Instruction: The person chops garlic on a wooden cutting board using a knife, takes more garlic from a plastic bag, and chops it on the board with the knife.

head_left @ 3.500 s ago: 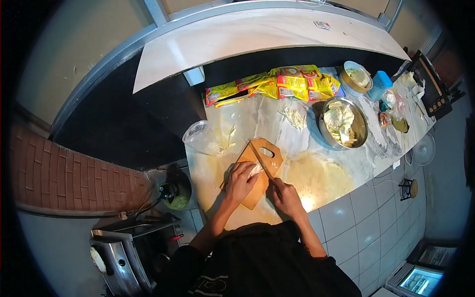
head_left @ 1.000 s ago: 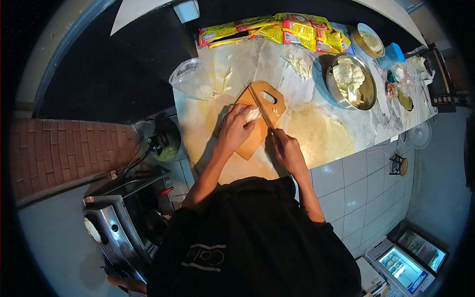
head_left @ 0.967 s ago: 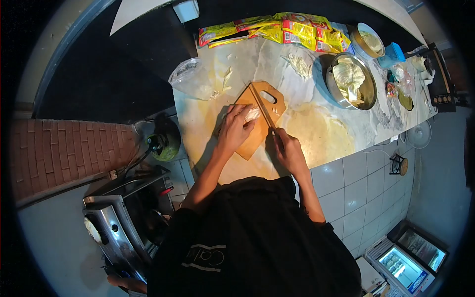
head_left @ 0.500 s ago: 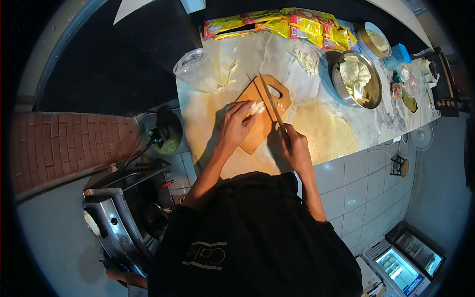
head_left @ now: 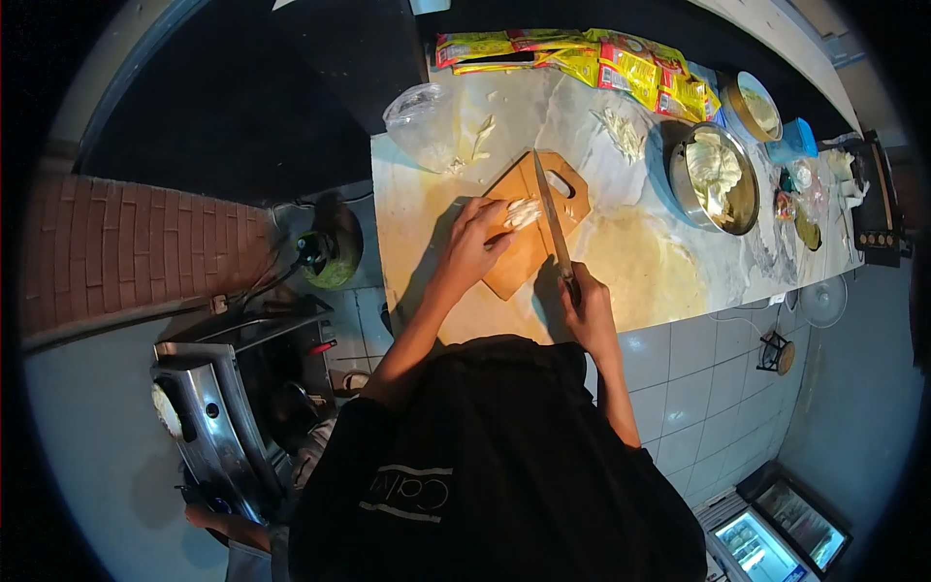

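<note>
My left hand (head_left: 473, 241) presses a small stack of sliced pale cabbage (head_left: 524, 213) onto the wooden cutting board (head_left: 506, 276), its fingers bent over the near left side of the pieces. In my right hand (head_left: 591, 312) is the handle of a long kitchen knife (head_left: 550, 209). The blade lies just right of the cabbage, pointing to the far side of the board. Whether its edge touches the wood I cannot tell. Shredded cabbage (head_left: 621, 136) lies on the marbled table (head_left: 640, 257) beyond the board.
A clear plastic bag (head_left: 415, 116) and scraps sit at the far left. Yellow packets (head_left: 630, 73) line the back. To the right are a metal bowl (head_left: 684, 184) with cabbage leaves, another bowl (head_left: 759, 105) and a blue container (head_left: 797, 141). Another person's hand (head_left: 199, 517) is by the stove (head_left: 208, 417).
The view has shifted, so the table sits farther right in it. The knife has turned slightly more upright in the picture beside the cabbage. Both hands keep their grip.
</note>
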A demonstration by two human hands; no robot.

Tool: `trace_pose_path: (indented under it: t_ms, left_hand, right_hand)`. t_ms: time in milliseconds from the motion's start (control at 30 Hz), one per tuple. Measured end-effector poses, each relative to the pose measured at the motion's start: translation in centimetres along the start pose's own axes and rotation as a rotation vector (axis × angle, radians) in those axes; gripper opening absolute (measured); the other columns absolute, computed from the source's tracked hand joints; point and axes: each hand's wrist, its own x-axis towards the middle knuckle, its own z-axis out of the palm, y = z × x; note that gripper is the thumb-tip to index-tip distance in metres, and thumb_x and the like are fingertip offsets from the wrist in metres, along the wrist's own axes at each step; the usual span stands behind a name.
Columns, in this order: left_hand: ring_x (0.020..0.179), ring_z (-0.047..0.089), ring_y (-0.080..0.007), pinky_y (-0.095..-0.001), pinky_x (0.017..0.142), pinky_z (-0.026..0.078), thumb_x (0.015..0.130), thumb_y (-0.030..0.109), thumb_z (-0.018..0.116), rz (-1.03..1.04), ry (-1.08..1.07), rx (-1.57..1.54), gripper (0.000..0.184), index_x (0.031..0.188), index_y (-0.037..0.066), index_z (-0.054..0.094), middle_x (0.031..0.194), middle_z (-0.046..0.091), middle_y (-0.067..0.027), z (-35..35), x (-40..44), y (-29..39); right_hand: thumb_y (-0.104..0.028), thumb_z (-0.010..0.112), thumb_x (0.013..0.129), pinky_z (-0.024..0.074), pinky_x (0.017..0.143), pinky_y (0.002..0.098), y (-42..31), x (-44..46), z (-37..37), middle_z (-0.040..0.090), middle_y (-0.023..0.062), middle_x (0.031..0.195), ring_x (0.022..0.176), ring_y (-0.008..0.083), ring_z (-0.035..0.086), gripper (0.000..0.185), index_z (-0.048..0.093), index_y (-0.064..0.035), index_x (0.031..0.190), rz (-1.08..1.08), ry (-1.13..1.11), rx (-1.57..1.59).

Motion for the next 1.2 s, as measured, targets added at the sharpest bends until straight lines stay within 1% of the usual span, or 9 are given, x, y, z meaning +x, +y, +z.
trace_pose_path:
  t_ms: [67, 200, 233, 333, 367, 500, 667, 1000, 1200]
  left_hand:
    - [0.109, 0.058, -0.0383, -0.0406, 0.093, 0.047, 0.080, 0.009, 0.075, -0.009, -0.031, 0.042, 0.049, 0.124, -0.003, 0.058, 0.115, 0.059, -0.0191, 0.0, 0.0, 0.2]
    - [0.106, 0.059, -0.0381, -0.0407, 0.092, 0.048, 0.079, 0.010, 0.076, -0.006, 0.020, 0.023, 0.046, 0.120, -0.002, 0.060, 0.111, 0.060, -0.0183, 0.1, -0.3, -0.3]
    - [0.104, 0.060, -0.0374, -0.0403, 0.091, 0.048, 0.078, 0.009, 0.077, -0.010, 0.025, -0.006, 0.042, 0.116, -0.001, 0.062, 0.110, 0.060, -0.0179, 0.0, -0.5, -0.7]
    - [0.098, 0.062, -0.0354, -0.0392, 0.086, 0.051, 0.077, 0.006, 0.077, -0.015, 0.044, -0.063, 0.033, 0.107, -0.002, 0.066, 0.108, 0.061, -0.0168, -0.1, -1.0, -1.1]
    - [0.096, 0.064, -0.0340, -0.0385, 0.084, 0.052, 0.076, 0.004, 0.078, -0.017, 0.059, -0.089, 0.029, 0.102, -0.002, 0.067, 0.106, 0.062, -0.0162, -0.1, -1.1, -1.2]
    - [0.092, 0.065, -0.0306, -0.0364, 0.079, 0.054, 0.077, 0.002, 0.077, -0.075, 0.079, -0.113, 0.022, 0.096, -0.003, 0.069, 0.104, 0.062, -0.0153, -0.3, -1.0, -0.6]
    - [0.090, 0.066, -0.0290, -0.0343, 0.077, 0.054, 0.077, 0.000, 0.075, -0.061, 0.107, -0.125, 0.014, 0.091, -0.002, 0.071, 0.099, 0.064, -0.0138, 0.2, -1.1, -1.2]
    - [0.085, 0.065, -0.0299, -0.0362, 0.073, 0.052, 0.078, -0.002, 0.073, -0.043, 0.074, -0.139, 0.010, 0.088, -0.002, 0.070, 0.095, 0.065, -0.0136, 0.2, -0.3, -1.6]
    - [0.083, 0.065, -0.0293, -0.0352, 0.070, 0.053, 0.079, -0.002, 0.072, -0.013, 0.050, -0.128, 0.008, 0.087, -0.003, 0.070, 0.094, 0.065, -0.0141, 0.1, 0.2, -1.9]
  right_hand:
    - [-0.002, 0.061, 0.092, 0.0403, 0.052, 0.0373, -0.5, -0.3, 0.2, 0.049, 0.0196, 0.062, 0.052, 0.0308, 0.046, 0.012, 0.051, 0.0031, 0.094, -0.024, -0.011, -0.001]
    - [-0.002, 0.058, 0.094, 0.0428, 0.054, 0.0404, -0.8, -0.8, 0.6, 0.055, 0.0224, 0.066, 0.058, 0.0417, 0.054, 0.012, 0.049, 0.0003, 0.101, 0.068, -0.084, -0.012]
    - [-0.003, 0.058, 0.095, 0.0445, 0.055, 0.0423, -0.8, -0.9, 0.6, 0.058, 0.0238, 0.068, 0.062, 0.0454, 0.057, 0.012, 0.049, -0.0006, 0.103, 0.072, -0.124, -0.071]
    - [-0.005, 0.057, 0.096, 0.0462, 0.057, 0.0463, -0.7, -1.3, 1.3, 0.061, 0.0256, 0.072, 0.070, 0.0483, 0.060, 0.013, 0.050, -0.0016, 0.105, 0.025, -0.157, -0.111]
    - [-0.005, 0.057, 0.096, 0.0465, 0.058, 0.0486, -0.6, -1.4, 1.5, 0.062, 0.0260, 0.074, 0.071, 0.0470, 0.062, 0.013, 0.050, -0.0023, 0.106, 0.049, -0.181, -0.122]
    - [-0.005, 0.057, 0.095, 0.0460, 0.056, 0.0472, -1.0, -1.1, 1.9, 0.061, 0.0250, 0.071, 0.069, 0.0463, 0.062, 0.012, 0.050, -0.0028, 0.105, 0.046, -0.176, -0.162]
    - [-0.004, 0.057, 0.095, 0.0442, 0.053, 0.0454, 0.9, 0.1, 1.4, 0.058, 0.0233, 0.065, 0.063, 0.0450, 0.061, 0.010, 0.049, -0.0033, 0.101, 0.089, -0.036, -0.179]
    - [-0.007, 0.058, 0.094, 0.0428, 0.053, 0.0494, 1.7, 0.9, 1.9, 0.057, 0.0253, 0.063, 0.064, 0.0473, 0.059, 0.012, 0.047, -0.0038, 0.099, 0.065, -0.088, -0.261]
    - [-0.006, 0.058, 0.094, 0.0428, 0.054, 0.0500, 1.4, 0.8, 1.7, 0.056, 0.0251, 0.063, 0.064, 0.0475, 0.059, 0.011, 0.048, -0.0038, 0.098, 0.042, -0.063, -0.203]
